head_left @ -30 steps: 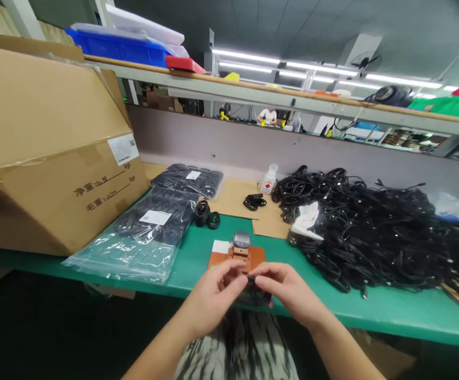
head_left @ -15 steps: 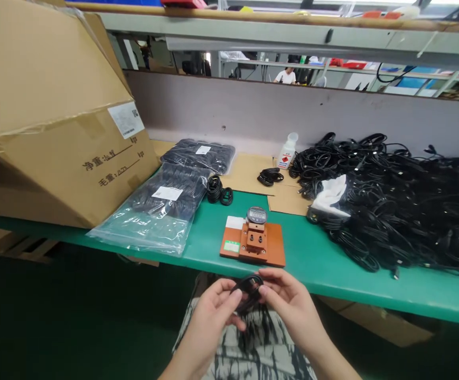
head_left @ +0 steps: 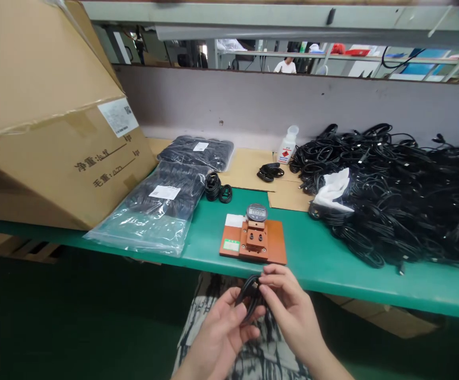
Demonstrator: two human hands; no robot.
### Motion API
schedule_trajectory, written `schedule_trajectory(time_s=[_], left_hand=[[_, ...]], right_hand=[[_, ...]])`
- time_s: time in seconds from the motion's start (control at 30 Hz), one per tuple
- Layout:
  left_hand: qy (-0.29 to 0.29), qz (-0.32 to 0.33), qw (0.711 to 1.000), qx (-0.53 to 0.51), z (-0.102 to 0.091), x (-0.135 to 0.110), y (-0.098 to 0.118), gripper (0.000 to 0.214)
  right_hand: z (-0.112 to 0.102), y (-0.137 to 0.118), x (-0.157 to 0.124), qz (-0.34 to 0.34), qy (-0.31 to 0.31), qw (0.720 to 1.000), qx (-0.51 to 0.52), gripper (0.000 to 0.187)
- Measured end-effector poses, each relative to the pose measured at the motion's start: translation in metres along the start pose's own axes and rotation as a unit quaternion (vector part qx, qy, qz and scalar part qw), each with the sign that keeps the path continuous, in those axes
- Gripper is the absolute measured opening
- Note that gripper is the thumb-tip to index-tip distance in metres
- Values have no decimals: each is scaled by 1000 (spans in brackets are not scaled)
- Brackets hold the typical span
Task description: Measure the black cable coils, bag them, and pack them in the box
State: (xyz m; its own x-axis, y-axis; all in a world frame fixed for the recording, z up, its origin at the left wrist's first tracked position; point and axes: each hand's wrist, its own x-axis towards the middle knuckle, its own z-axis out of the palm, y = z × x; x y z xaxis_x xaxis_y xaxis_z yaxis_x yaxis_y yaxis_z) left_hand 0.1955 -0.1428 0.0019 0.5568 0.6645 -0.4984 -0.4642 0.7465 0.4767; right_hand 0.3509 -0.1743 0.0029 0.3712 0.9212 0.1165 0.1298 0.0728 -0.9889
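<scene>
A coiled black cable (head_left: 249, 293) is held between both hands, just off the front edge of the table and above my lap. My left hand (head_left: 227, 324) grips the coil from the left, thumb on top and fingers underneath. From the right, my right hand (head_left: 287, 303) pinches the coil's upper end between thumb and fingers; a connector partly shows there. Beyond the hands, an orange-brown fixture (head_left: 274, 243) with a round digital gauge (head_left: 256, 212) stands on the green table (head_left: 308, 245).
Loose black cables (head_left: 407, 200) heap up on the right, with a white cloth (head_left: 334, 191) among them. Bagged coils (head_left: 161, 203) and a large cardboard box (head_left: 50, 126) occupy the left. Small coils (head_left: 213, 186), another cable coil (head_left: 270, 172) and a white bottle (head_left: 287, 146) stand farther back.
My left hand has turned more palm-up and the coil stands more upright. The right hand keeps its pinch at the upper end. The camera view has tipped slightly down.
</scene>
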Motion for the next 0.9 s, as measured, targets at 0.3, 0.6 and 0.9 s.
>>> schedule_trajectory(time_s=[0.3, 0.6, 0.9], left_hand=[[28, 159, 978, 129, 13, 1, -12, 32], [-90, 56, 867, 487, -18, -9, 18, 100], [-33, 62, 882, 466, -5, -7, 13, 79]], right_hand=[[10, -9, -5, 159, -46, 972, 167, 30], [-9, 1, 1, 259, -203, 917, 226, 36], [-3, 8, -1, 288, -203, 895, 274, 35]])
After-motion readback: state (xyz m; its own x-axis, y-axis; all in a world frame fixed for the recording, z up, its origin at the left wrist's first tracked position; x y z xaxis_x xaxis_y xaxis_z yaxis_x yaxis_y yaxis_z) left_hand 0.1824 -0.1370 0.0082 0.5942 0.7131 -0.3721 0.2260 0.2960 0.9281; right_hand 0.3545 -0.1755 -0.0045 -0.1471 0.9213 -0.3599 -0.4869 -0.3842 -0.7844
